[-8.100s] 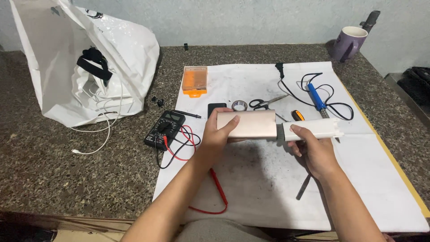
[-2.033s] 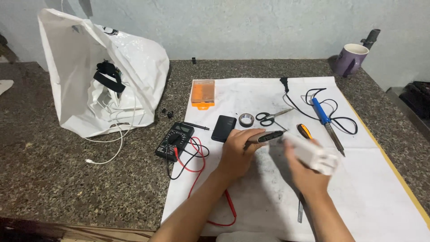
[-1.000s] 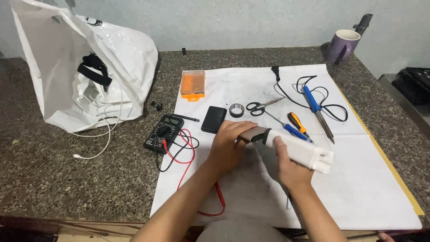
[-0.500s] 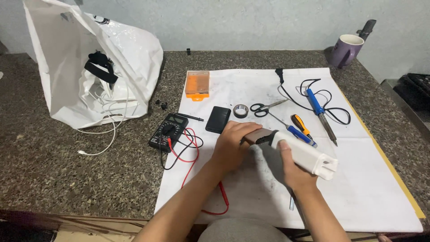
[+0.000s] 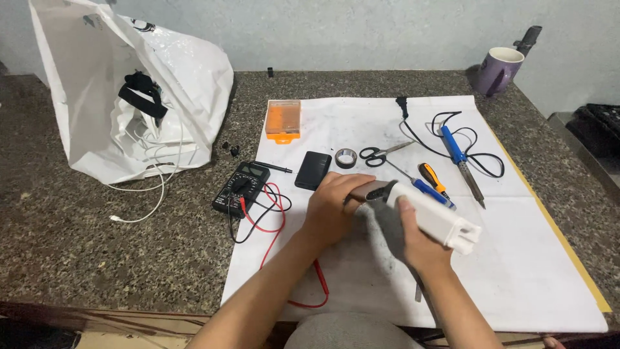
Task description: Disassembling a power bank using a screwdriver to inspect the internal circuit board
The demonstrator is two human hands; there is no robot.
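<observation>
Head view — granite counter [image 5: 77, 258], white paper sheet [image 5: 529, 271], grey wall; both hands grip a white casing [image 5: 434, 218].

Single head view; looks steeply down, close, over paper-covered counter [image 5: 529, 271].

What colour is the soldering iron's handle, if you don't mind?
Blue, with a black cord; the head view shows the soldering iron best.

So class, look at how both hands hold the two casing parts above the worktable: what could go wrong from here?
1. The white casing, held by the right hand, juts out over the screwdrivers; if the grip slips it could land on them.
2. The left hand covers most of the darker part, so pulling the two apart might pinch a finger.
3. The multimeter leads trail beside the left forearm and could snag.
</observation>
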